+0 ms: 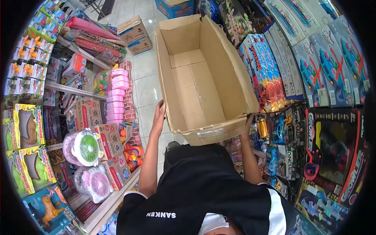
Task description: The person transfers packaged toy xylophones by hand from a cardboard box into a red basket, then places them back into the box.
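A large brown cardboard box (pixel 213 90) with its top open is in front of my body, tilted so I look down into its bare inside. Tape shows on its near end, and its rims are worn. My left hand (pixel 159 113) presses against the left side by the near corner, its fingers reaching along the wall. At the near right corner, my right hand (pixel 249 122) grips the same box, with most of its fingers hidden behind the cardboard. Both arms stretch forward on either side of the box.
Shelves of boxed toys line the aisle on both sides. Bagged fans (pixel 88 147) and pink toys (pixel 117 94) are at the left, blue toy boxes (pixel 331 66) at the right. Two small cartons (pixel 135 35) stand ahead on the tiled floor (pixel 145 78); a blue box (pixel 176 8) stands beyond.
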Motion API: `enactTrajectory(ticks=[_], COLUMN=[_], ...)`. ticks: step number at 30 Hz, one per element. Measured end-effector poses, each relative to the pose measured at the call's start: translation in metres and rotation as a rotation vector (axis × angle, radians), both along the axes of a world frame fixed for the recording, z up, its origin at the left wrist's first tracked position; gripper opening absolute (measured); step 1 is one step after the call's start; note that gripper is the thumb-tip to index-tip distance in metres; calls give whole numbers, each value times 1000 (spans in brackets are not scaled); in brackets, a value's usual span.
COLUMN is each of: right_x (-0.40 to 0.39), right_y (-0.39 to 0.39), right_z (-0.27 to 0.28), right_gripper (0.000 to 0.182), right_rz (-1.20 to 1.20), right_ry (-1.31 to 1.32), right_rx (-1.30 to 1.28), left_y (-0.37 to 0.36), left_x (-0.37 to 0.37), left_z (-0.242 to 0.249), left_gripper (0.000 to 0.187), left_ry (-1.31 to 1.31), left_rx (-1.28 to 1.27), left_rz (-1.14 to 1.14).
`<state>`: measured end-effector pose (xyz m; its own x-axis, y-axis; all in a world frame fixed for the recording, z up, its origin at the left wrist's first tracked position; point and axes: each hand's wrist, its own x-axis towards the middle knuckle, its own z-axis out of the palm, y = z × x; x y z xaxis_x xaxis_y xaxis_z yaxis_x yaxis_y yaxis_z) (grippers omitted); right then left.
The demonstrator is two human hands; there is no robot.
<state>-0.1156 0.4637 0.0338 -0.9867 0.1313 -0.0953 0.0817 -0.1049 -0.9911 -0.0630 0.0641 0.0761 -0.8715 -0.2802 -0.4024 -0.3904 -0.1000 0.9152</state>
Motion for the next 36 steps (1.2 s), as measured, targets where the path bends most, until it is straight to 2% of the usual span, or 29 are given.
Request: enactTrajectory(ticks=[1,2,4,5,7,9,10,11,12,13,14,15,17,18,20,21,23,25,26,30,34,36], right_x=[-3,-3,-12,-18,-28,-32,-33,-34,-35,-39,-42,-47,-53,-49,-54,-55,-76,-73,-76,-66,-63,-61], right_y=[-12,-19,-18,-15,-12,-11,-10,-9,-7,-7,-7,-11,-21,-21,-37,-50,-89,-122,-132,-173,-210,-236], right_z=[15,18,25,31,45,53,52,50,37,20,9,9,9,13,29,47,118,123,117,118,120,115], right_gripper=[95,95,89,89,87,85,79,74,74,69,65,65,60,77,78,79,86,93,91,82,78,70], right_rz=[-27,-26,3,5,169,247,323,393,398,395,390,398,85,121,207,284,655,576,567,407,415,448], right_ry=[8,-6,280,278,362,297,131,-39,-42,-49,-57,-57,-194,-216,-154,-97,159,123,234,174,166,191], right_rx=[-187,-202,215,213,414,390,162,-67,-69,-201,-332,-331,-587,-263,-202,-138,-15,278,548,449,391,418], left_y=[1,-14,-14,-13,-29,-42,-52,-52,-50,-44,-30,-30,-33,-36,-44,-44,-42,-46,-48,-66,-111,-136], left_x=[-1,3,-2,-4,-9,-14,-15,-18,-20,-21,-21,-22,-22,-19,-12,-7,-1,6,9,24,39,49], left_z=[10,-19,-7,-3,-5,11,4,12,28,41,46,56,72,70,65,64,64,61,61,57,51,49], left_gripper=[72,70,73,76,81,84,79,79,77,76,68,68,56,56,44,44,38,38,39,40,41,41], left_ry=[-58,-93,-21,52,107,72,-57,-58,-95,-129,-41,-39,-193,-193,-86,-93,68,102,139,167,190,189], left_rx=[82,153,161,171,111,126,191,187,305,424,168,169,61,61,30,31,-149,-187,-223,-212,-198,-204], left_rz=[26,50,89,125,126,-9,44,49,19,-10,111,118,-31,-23,-62,-49,42,76,92,121,168,170])
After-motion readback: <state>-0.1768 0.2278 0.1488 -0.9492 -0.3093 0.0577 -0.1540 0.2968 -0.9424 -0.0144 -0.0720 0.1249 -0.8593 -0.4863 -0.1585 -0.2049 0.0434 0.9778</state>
